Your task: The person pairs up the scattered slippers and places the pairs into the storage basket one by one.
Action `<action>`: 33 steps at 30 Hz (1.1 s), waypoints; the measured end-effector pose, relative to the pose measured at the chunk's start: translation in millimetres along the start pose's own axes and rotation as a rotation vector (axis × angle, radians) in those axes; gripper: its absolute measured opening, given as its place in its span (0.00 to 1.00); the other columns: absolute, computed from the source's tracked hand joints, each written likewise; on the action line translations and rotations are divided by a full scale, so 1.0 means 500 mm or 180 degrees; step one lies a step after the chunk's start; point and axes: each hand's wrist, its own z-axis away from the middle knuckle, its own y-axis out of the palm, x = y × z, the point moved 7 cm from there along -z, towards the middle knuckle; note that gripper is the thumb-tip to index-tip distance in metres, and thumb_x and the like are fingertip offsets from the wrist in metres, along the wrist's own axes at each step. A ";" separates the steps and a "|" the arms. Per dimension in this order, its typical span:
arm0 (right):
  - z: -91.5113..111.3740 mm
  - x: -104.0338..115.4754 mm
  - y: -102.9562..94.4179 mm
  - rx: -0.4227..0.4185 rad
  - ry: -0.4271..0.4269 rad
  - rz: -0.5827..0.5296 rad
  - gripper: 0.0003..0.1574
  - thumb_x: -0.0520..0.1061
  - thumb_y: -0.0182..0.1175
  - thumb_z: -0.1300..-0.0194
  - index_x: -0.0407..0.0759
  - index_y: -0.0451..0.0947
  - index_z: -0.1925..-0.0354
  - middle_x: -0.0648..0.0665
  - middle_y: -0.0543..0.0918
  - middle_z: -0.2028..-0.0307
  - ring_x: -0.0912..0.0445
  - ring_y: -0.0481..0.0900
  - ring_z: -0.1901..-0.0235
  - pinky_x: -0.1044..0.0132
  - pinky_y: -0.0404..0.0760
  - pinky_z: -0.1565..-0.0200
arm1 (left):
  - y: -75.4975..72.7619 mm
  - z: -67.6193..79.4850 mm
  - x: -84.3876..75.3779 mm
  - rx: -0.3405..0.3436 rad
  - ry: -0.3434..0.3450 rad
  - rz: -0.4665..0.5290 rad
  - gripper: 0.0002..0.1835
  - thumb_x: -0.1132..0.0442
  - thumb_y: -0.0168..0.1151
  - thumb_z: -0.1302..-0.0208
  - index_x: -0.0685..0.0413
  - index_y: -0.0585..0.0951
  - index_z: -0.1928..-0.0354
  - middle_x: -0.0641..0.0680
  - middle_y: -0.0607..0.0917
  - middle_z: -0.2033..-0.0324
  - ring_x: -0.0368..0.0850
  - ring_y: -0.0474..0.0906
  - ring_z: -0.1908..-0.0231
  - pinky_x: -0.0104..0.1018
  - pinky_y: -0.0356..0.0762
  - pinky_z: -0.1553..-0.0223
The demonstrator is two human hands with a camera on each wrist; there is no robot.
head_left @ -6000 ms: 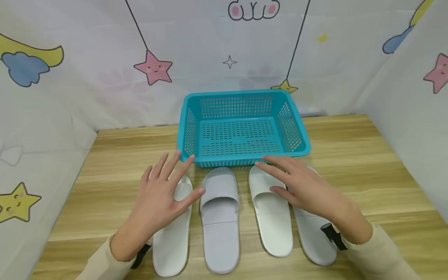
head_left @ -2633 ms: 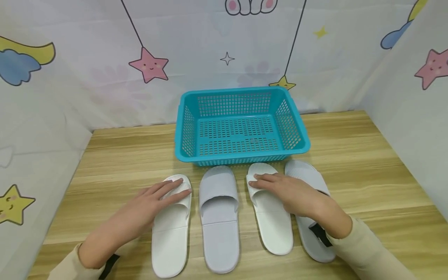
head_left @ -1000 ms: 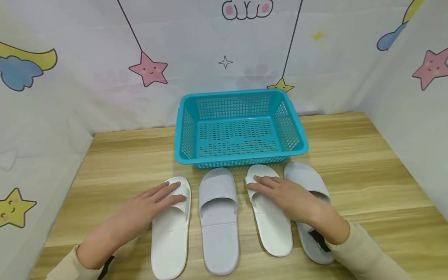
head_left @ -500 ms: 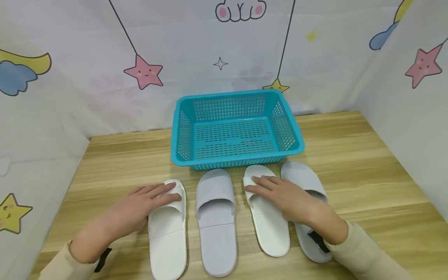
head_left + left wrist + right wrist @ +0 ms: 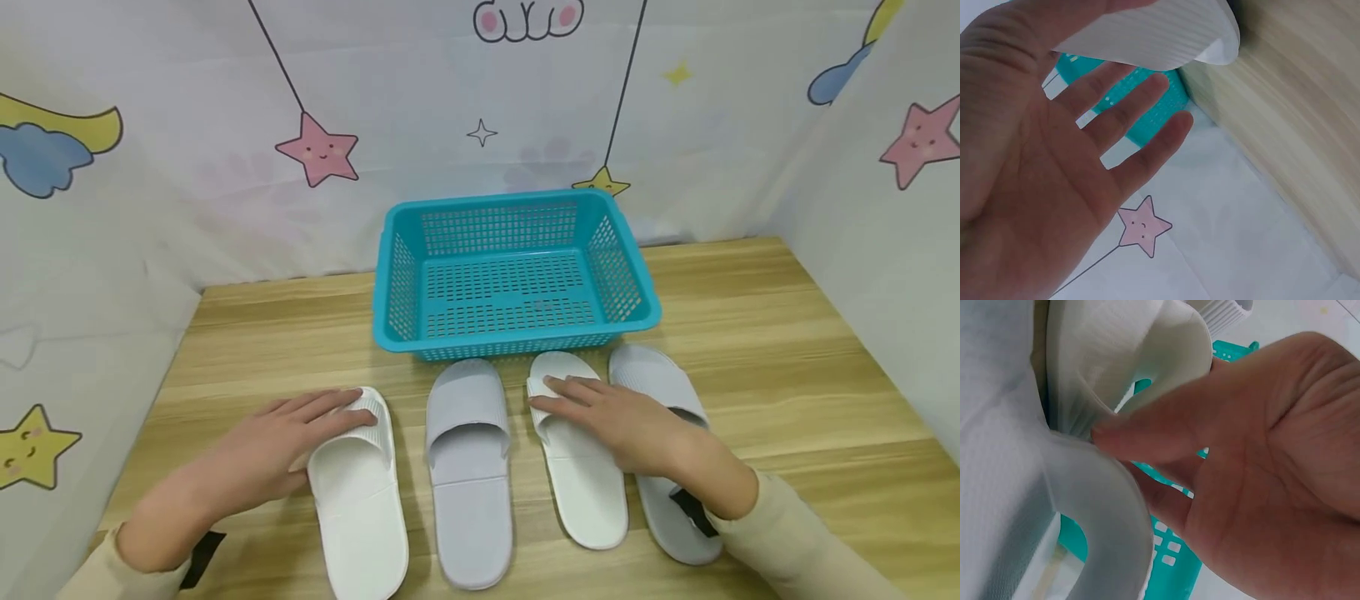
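Note:
Two white slippers and two grey slippers lie in a row on the wooden table in the head view. My left hand (image 5: pixel 300 433) grips the strap of the leftmost white slipper (image 5: pixel 367 533), which lies slanted. In the left wrist view the ribbed strap (image 5: pixel 1147 31) sits by the thumb, and several fingers extend past it. My right hand (image 5: pixel 622 425) holds the strap of the other white slipper (image 5: pixel 588 500), fingers over its top. Its thumb (image 5: pixel 1147 434) shows beside the strap in the right wrist view. The right forearm partly covers the outer grey slipper (image 5: pixel 656 383).
Between the hands lies the other grey slipper (image 5: pixel 471 508), toe pointing at the basket. A blue-green plastic basket (image 5: pixel 517 340) with nothing in it stands behind the row. Patterned cloth (image 5: pixel 420 100) surrounds the table (image 5: pixel 765 367) at the back and sides.
Both hands, spread above the slippers at first, have come down onto the white straps. The left white slipper has turned, its toe shifting left with the left hand. The right hand has lately stayed put.

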 end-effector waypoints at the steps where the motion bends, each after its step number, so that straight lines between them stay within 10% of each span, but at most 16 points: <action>1: 0.001 -0.001 0.000 -0.0016 -0.0006 0.0010 0.70 0.11 0.64 0.55 0.51 0.64 0.20 0.37 0.68 0.22 0.36 0.70 0.26 0.38 0.77 0.35 | -0.005 0.000 -0.002 0.0007 0.0000 0.0035 0.47 0.70 0.84 0.49 0.37 0.75 0.26 0.56 0.77 0.27 0.62 0.74 0.29 0.69 0.77 0.40; 33: 0.006 0.005 0.008 -0.0451 -0.0050 0.0564 0.61 0.16 0.69 0.47 0.53 0.70 0.22 0.38 0.72 0.25 0.39 0.73 0.30 0.40 0.83 0.42 | -0.091 -0.027 -0.066 -0.0494 0.0209 0.0184 0.50 0.47 0.87 0.58 0.46 0.75 0.29 0.48 0.75 0.28 0.52 0.77 0.34 0.58 0.78 0.42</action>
